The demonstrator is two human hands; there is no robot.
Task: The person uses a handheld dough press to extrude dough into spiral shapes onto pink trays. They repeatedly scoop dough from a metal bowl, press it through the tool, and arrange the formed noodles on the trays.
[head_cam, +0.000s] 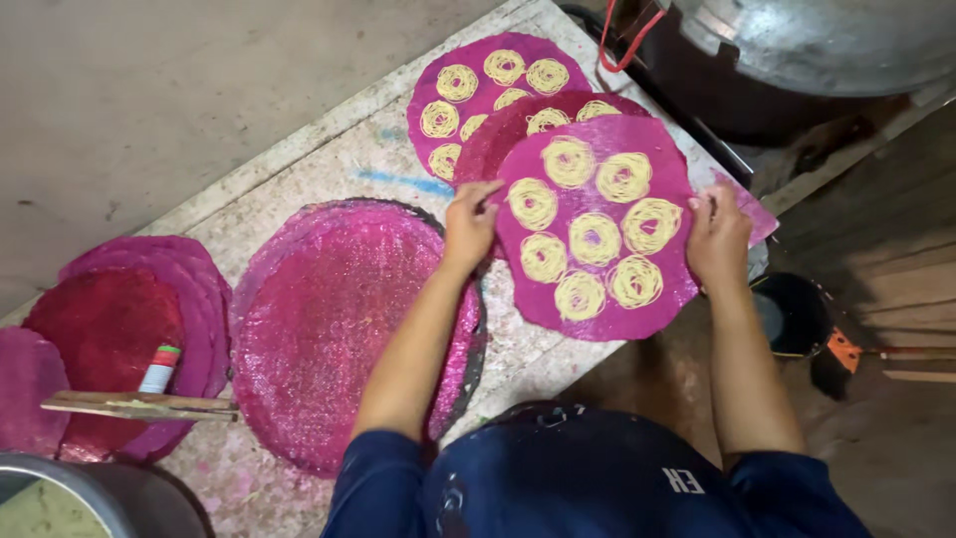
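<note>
Blue sleeves nearest; left hand and right hand pinch noodle-coiled pink mat by opposite edges over worktop edge; tilting might slide coils off.

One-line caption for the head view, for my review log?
Both hands, left hand and right hand, grip a pink round mat carrying seven noodle coils.

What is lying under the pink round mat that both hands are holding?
Under the pink mat a darker mat with noodle coils shows partly; its covered part cannot be seen. The left hand and right hand grip the edges.
</note>
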